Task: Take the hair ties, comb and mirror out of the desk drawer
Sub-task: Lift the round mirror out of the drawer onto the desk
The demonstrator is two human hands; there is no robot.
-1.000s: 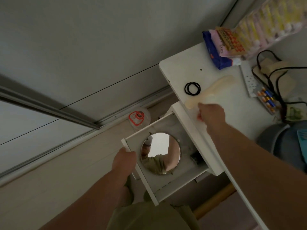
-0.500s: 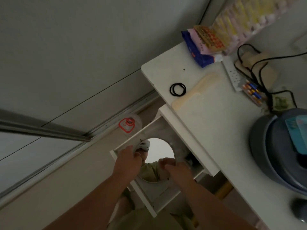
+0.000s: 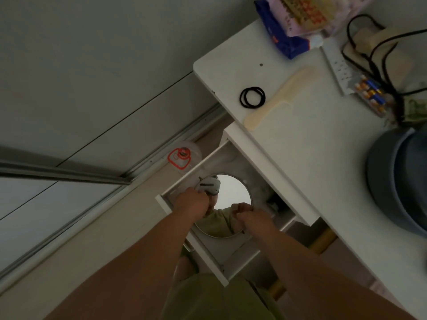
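Reaching into the open drawer (image 3: 203,250) with both hands, left hand (image 3: 193,202) and right hand (image 3: 250,215) curling onto opposite edges of the round mirror (image 3: 233,192) lying flat inside; whether either grip is fully closed, impossible to tell. Hair ties (image 3: 252,98) and comb (image 3: 277,98) already lying on the desk (image 3: 323,146). Best lifting level, fingers under the rim, clearing the drawer walls before tilting.

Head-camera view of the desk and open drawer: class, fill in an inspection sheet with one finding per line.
Surface: white desk top, drawer pulled open below it.
Job's things: black hair ties and cream plastic comb lie on the desk; round mirror still in the drawer.
Clutter: blue and pink packets, pack of batteries, grey round container.
Hands: left hand and right hand at the mirror's rim; grip unclear.
Cables: black cords beside a white power strip.
Surroundings: pale floor, metal sliding-door track.
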